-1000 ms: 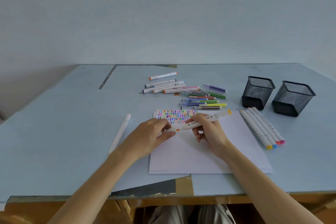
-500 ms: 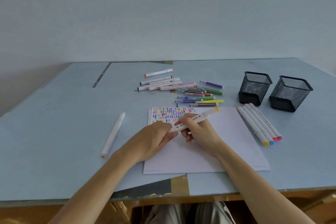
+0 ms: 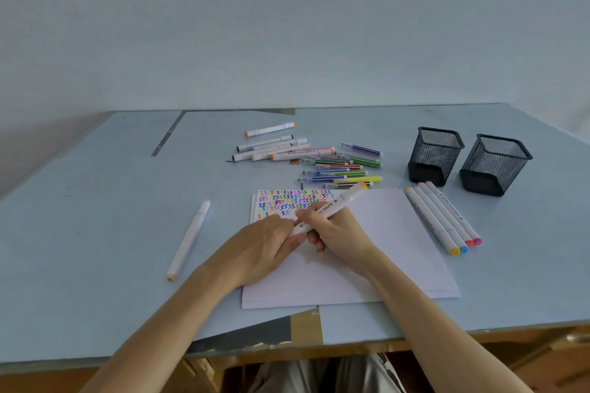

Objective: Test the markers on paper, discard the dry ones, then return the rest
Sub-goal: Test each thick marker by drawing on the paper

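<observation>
Both hands on white marker [image 3: 329,207] over paper [image 3: 376,252]: right hand [image 3: 335,230] gripped barrel, left hand [image 3: 271,242] pinched near-end cap. Testing step; next, pull cap off, scribble.

Both forearms reach in from the table's near edge; the right hand [image 3: 338,233] grips a marker, the left hand [image 3: 268,249] pinches its lower end.

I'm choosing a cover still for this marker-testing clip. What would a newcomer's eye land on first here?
First the two hands meeting mid-table over the paper: the right hand grips a white marker with an orange-yellow end, the left hand at its lower end. Just behind them, rows of multicoloured squiggles fill the sheet's top left corner. Farther back lies a scatter of markers, with two black mesh cups to the right.
</observation>
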